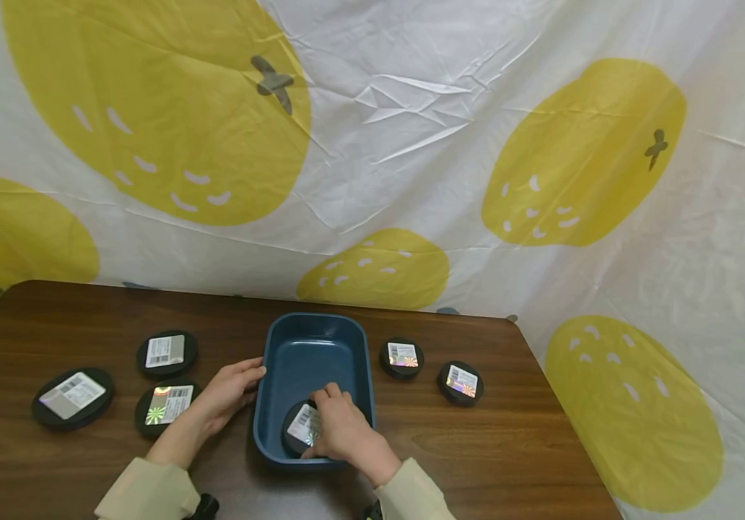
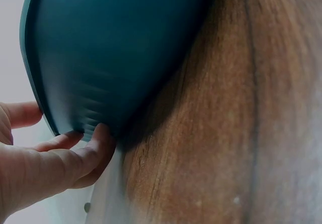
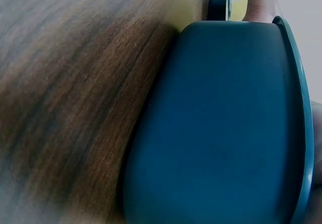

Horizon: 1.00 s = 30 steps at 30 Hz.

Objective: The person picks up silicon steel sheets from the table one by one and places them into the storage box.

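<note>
A dark blue rectangular tub [image 1: 310,354] stands on the brown wooden table [image 1: 541,448], near its front edge. My right hand [image 1: 341,427] reaches into the near end of the tub and grips a black round disc [image 1: 299,427] with a white label, which rests tilted on the tub's floor. My left hand [image 1: 232,386] holds the tub's left rim, thumb over the edge. In the left wrist view the fingers [image 2: 75,156] press the tub's outer wall [image 2: 126,48]. The right wrist view shows only the tub's outer wall [image 3: 216,123] and the tabletop.
Three labelled black discs lie left of the tub [image 1: 167,352] [image 1: 72,397] [image 1: 166,406]; the last lies just beside my left wrist. Two smaller discs [image 1: 401,357] [image 1: 460,383] lie to the right. A white cloth with yellow fruit prints [image 1: 411,144] hangs behind the table.
</note>
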{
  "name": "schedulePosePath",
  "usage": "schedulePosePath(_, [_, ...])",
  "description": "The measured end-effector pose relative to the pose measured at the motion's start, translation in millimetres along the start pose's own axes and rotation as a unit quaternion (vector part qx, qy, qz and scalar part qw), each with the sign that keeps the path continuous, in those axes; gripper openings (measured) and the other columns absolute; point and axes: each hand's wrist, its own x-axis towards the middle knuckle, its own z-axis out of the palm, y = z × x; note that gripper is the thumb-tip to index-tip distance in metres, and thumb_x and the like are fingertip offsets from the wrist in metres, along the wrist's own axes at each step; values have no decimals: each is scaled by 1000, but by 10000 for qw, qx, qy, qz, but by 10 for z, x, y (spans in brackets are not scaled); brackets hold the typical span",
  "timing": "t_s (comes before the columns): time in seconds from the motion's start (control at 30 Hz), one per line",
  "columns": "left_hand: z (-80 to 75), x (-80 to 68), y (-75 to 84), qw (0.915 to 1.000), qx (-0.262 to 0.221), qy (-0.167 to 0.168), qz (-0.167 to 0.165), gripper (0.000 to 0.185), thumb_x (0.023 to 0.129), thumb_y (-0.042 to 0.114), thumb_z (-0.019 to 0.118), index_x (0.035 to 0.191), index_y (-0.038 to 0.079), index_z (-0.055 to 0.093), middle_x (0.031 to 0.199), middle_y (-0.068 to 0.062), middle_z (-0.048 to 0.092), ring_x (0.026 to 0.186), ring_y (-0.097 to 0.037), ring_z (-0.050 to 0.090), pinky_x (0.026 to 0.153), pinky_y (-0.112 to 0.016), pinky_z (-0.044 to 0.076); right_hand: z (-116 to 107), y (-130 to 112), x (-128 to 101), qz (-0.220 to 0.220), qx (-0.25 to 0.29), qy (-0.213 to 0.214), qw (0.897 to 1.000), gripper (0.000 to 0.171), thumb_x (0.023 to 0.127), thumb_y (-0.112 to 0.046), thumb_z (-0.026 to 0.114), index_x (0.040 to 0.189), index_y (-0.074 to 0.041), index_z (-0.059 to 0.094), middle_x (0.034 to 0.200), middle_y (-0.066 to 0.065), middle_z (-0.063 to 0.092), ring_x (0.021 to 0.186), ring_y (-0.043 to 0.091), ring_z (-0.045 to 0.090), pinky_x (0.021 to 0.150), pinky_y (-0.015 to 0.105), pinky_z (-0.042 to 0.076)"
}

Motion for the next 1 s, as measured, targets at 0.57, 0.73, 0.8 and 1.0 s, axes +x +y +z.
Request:
schedulePosePath(0.57, [0,-10,7,10000,51,-28,21,52,100,12,35,139,-19,20,140,-36,31,127,-40,36,104,-53,31,-130,102,-5,-181,521,376,9978,80,61,-35,88,125,-1,55,115,10,56,100,23,56,81,31,50])
schedulePosePath(0.73, [-5,-3,8,10000,43,-14,11,51,100,12,35,139,-19,20,140,-36,32,126,-38,38,103,-52,32,-284,149,-17,-245,720,628,9951,76,64,-31,87,124,2,55,117,12,58,105,26,57,85,35,49])
schedulePosePath(0.8, [-6,0,8,10000,35,-16,20,51,100,11,35,139,-19,20,139,-36,32,126,-39,39,103,-52,32,-334,171,-24,-233,729,710,9945,76,64,-30,87,124,3,54,118,13,58,106,28,57,86,36,49])
schedulePosePath(1.0, [-4,4,1,10000,64,-11,-1,51,101,12,35,139,-19,20,140,-36,31,126,-40,37,103,-52,32,-439,251,-45,-74,907,855,9922,72,66,-28,85,124,3,54,122,16,58,112,29,55,90,40,47])
